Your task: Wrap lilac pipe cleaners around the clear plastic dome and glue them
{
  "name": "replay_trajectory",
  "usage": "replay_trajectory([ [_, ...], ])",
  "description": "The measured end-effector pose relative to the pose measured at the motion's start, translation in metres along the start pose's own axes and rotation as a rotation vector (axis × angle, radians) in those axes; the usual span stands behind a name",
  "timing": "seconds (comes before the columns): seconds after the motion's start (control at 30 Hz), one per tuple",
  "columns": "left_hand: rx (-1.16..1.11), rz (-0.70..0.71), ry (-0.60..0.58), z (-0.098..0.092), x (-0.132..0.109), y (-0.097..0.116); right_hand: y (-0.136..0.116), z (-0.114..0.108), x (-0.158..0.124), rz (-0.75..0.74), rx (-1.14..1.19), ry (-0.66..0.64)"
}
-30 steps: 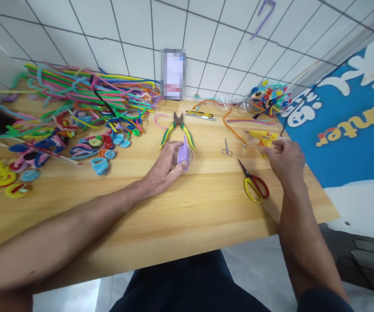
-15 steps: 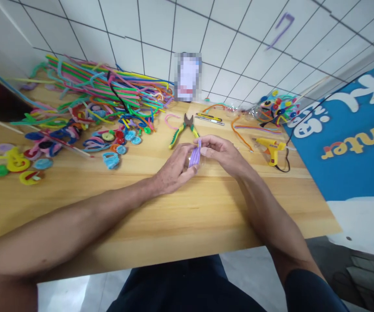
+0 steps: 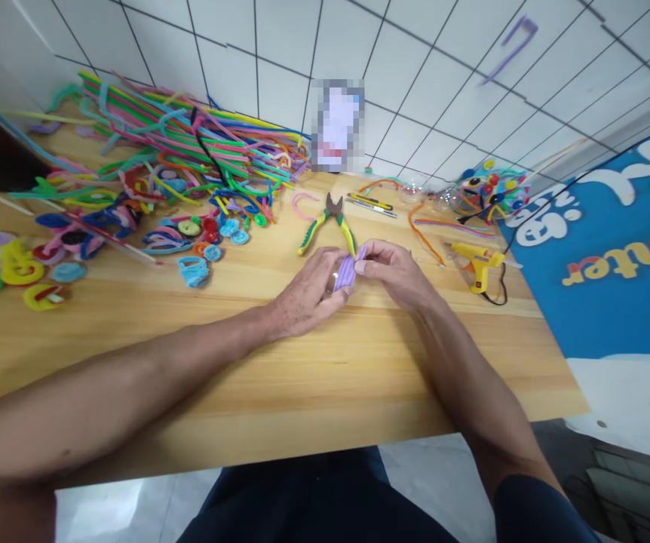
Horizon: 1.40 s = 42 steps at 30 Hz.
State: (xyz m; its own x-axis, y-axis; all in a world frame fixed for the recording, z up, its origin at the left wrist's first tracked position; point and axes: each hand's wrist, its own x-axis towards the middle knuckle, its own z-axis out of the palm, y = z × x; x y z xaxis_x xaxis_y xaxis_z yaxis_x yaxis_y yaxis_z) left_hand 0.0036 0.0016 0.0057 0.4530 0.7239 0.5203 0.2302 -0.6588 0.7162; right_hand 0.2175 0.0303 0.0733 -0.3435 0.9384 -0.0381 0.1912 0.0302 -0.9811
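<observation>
My left hand [image 3: 308, 292] and my right hand [image 3: 391, 271] meet over the wooden table [image 3: 280, 362], both with fingers pinched on a small purple pipe-cleaner piece [image 3: 347, 270] held between them. A clear round thing shows faintly under the piece at my left fingertips. Green-and-yellow pliers [image 3: 328, 222] lie just beyond the hands.
A heap of coloured pipe cleaners [image 3: 178, 151] and coiled pieces [image 3: 31, 268] fills the table's left. A yellow glue gun [image 3: 477, 264] with its black cord lies at the right, a colourful ball [image 3: 489, 192] behind it. A blue banner [image 3: 613, 249] stands at the right edge.
My right hand left the glue gun at the right and came to the purple piece, joining my left hand on it. The scissors are now hidden behind my right arm.
</observation>
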Motion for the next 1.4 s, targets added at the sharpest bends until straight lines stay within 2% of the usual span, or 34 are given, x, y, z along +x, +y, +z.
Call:
replay_trajectory([
  [0.73, -0.008, 0.002, 0.003, -0.001, 0.0, 0.002, 0.005, 0.012, -0.004, -0.045, -0.064, 0.097],
  [1.13, -0.065, -0.047, 0.008, -0.003, -0.002, 0.004, 0.002, 0.019, -0.01, -0.03, -0.055, 0.096],
  [1.4, -0.078, -0.05, -0.029, -0.003, -0.001, 0.001, 0.009, 0.018, -0.007, -0.059, -0.047, 0.074],
])
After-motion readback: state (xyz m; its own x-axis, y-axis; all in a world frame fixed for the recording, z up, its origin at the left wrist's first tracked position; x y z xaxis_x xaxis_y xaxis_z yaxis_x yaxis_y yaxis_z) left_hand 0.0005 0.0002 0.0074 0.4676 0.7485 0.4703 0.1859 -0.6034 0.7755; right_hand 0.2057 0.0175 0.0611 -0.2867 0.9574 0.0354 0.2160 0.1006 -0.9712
